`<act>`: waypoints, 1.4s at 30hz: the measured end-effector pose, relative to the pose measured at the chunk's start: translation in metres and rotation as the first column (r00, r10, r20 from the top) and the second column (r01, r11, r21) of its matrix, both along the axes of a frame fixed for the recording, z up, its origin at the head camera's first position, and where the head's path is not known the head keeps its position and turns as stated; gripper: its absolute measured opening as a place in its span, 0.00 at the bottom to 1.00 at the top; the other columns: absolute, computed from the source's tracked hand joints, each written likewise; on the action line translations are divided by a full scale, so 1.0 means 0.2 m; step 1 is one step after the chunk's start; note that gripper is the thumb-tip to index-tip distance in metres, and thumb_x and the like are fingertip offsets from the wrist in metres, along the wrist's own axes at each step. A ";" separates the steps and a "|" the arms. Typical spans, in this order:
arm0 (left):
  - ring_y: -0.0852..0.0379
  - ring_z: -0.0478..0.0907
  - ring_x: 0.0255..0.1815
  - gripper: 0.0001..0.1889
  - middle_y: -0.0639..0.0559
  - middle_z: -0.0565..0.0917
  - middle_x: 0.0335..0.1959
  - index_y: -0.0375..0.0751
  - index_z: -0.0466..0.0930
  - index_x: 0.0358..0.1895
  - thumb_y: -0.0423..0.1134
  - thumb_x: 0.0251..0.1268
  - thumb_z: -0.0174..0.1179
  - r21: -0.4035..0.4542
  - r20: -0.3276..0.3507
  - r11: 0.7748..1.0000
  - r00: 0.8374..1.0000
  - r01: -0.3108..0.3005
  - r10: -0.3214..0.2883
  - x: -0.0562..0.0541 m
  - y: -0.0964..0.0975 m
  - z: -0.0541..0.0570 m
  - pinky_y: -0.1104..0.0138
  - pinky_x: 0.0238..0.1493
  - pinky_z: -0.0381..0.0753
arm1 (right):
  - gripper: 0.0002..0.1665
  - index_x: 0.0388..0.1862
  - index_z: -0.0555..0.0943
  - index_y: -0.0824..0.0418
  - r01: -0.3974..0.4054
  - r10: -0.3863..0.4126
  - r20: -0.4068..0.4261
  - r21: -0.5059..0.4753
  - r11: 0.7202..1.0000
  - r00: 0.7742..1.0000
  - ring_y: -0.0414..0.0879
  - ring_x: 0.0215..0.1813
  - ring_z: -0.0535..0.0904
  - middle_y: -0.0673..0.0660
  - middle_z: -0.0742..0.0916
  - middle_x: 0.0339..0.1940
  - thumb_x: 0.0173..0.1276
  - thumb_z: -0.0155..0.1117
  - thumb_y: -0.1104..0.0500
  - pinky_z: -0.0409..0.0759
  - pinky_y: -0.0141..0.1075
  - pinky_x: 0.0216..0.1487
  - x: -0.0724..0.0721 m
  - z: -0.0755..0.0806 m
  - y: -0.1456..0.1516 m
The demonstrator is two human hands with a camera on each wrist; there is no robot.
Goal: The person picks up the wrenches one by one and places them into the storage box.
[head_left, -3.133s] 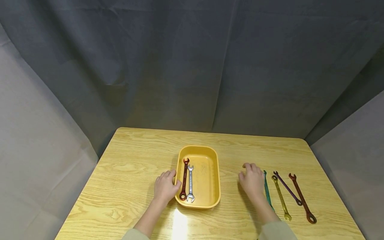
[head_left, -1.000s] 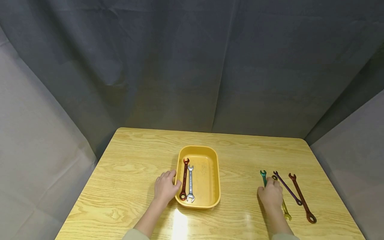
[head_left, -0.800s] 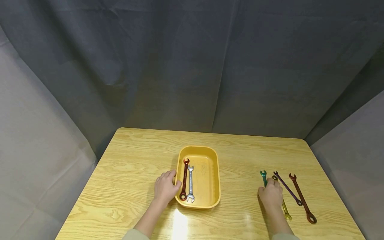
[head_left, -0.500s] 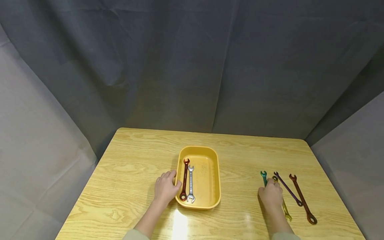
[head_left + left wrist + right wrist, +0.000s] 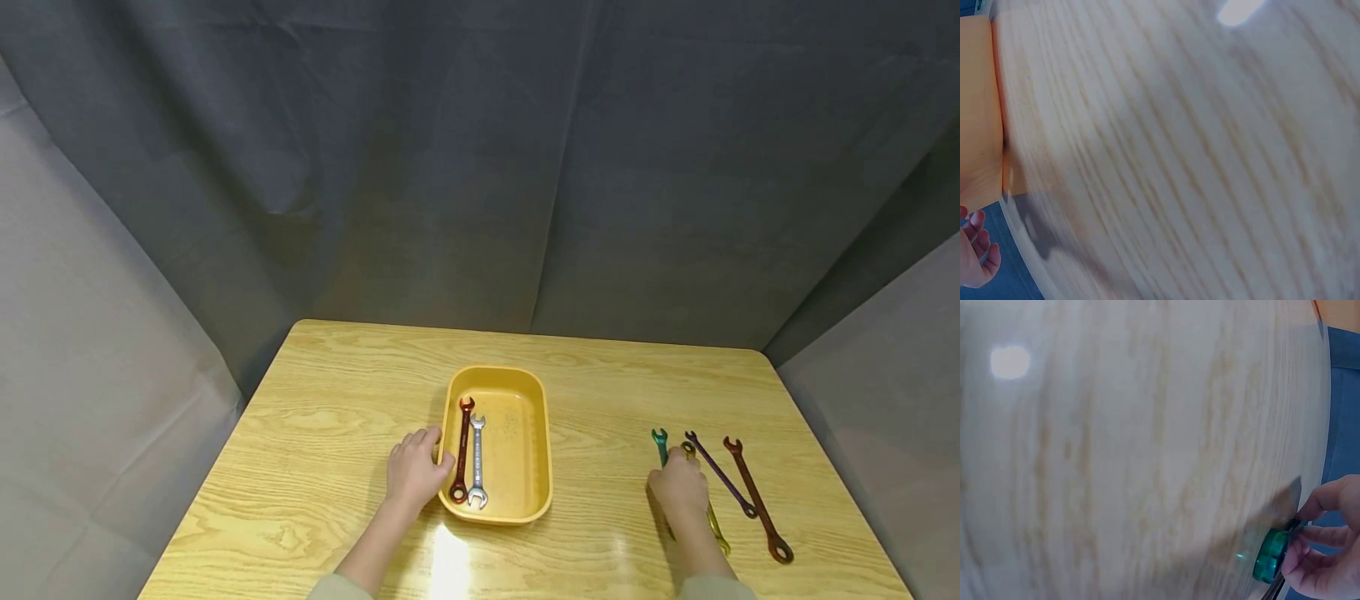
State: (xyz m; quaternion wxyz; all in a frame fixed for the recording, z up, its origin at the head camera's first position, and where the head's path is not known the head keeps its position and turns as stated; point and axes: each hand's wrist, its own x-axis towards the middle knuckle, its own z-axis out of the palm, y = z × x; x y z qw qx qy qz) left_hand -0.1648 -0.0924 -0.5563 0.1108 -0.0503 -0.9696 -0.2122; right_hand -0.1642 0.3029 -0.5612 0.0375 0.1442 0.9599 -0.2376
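Note:
My left hand (image 5: 412, 471) holds the left wall of a yellow plastic bin (image 5: 534, 500), its thumb over the rim. Fingers of that hand (image 5: 984, 244) show beside the bin in the left wrist view. Inside the bin lie a red wrench (image 5: 462, 450) and a silver open-end wrench (image 5: 477, 458), side by side. At the right, my right hand (image 5: 681, 492) pinches a green wrench (image 5: 661, 442); its ring end (image 5: 1271, 555) shows close up in the right wrist view. A gold wrench (image 5: 715, 525) runs partly hidden under the same hand.
Right of the right hand lie a purple wrench (image 5: 723, 475) and a larger red-brown wrench (image 5: 757, 500), on the wood-grain table (image 5: 337, 375). Grey curtains (image 5: 450, 167) stand behind the table and at both sides.
My right hand has moved right from beside the green wrench onto it. The green wrench's lower end has swung left, and the gold wrench has shifted slightly. The left hand stays put.

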 end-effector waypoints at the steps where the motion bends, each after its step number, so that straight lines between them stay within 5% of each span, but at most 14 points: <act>1: 0.51 0.76 0.39 0.20 0.49 0.81 0.40 0.45 0.76 0.50 0.46 0.53 0.56 0.001 -0.002 1.000 1.000 0.000 0.000 0.00 0.00 0.00 0.60 0.38 0.73 | 0.28 0.54 0.63 0.80 -0.002 0.002 0.003 0.001 1.000 1.000 0.74 0.38 0.71 0.80 0.71 0.40 0.57 0.48 0.63 0.71 0.58 0.35 0.00 0.00 0.00; 11: 0.53 0.75 0.36 0.19 0.51 0.81 0.37 0.45 0.76 0.49 0.46 0.52 0.56 0.001 -0.014 1.000 1.000 0.004 -0.004 0.00 0.00 0.00 0.61 0.36 0.73 | 0.26 0.50 0.65 0.79 -0.040 0.041 0.049 -0.007 0.999 0.998 0.59 0.26 0.76 0.73 0.77 0.29 0.57 0.54 0.63 0.71 0.43 0.19 -0.01 0.04 0.02; 42: 0.54 0.74 0.33 0.18 0.52 0.80 0.34 0.45 0.76 0.46 0.46 0.52 0.56 0.002 -0.035 1.000 0.999 0.006 -0.006 0.00 0.00 0.00 0.63 0.33 0.71 | 0.25 0.44 0.67 0.80 -0.081 0.080 0.059 0.026 0.996 0.995 0.55 0.21 0.77 0.66 0.79 0.22 0.56 0.61 0.61 0.73 0.43 0.19 -0.03 0.04 0.04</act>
